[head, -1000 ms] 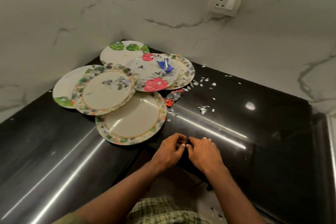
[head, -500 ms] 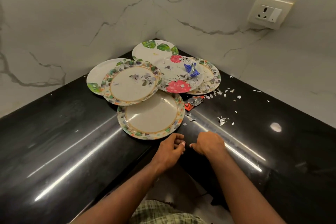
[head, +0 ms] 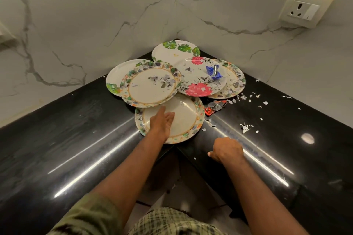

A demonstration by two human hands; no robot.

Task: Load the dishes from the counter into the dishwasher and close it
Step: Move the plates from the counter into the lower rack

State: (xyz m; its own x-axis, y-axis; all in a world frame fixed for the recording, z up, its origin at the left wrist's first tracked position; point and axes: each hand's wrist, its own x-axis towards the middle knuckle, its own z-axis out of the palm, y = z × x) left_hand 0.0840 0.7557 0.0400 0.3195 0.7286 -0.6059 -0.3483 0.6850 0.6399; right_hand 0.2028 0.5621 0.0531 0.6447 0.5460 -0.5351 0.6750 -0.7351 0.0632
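Several patterned plates lie overlapping in the corner of the black counter (head: pixel 66 139). The nearest plate (head: pixel 188 118) has a mottled rim and overhangs the counter's inner corner. My left hand (head: pixel 161 123) lies flat on it, fingers apart. A similar plate (head: pixel 150 87) with paper scraps overlaps it from behind. A red-flower plate (head: pixel 198 80) carries a blue foil wrapper (head: pixel 213 71). Two leaf-print plates (head: pixel 175 49) sit behind. My right hand (head: pixel 226 149) rests curled on the counter edge, holding nothing. The dishwasher is out of view.
Torn paper scraps (head: pixel 245 127) and a red-silver wrapper (head: pixel 214 107) are scattered on the counter right of the plates. Marble walls meet behind the plates. A wall socket (head: pixel 304 10) is at upper right. Floor shows below the counter's inner corner.
My left hand has moved forward from the counter edge onto the nearest plate. My right hand has drifted right along the edge. The camera view has shifted left and closer.
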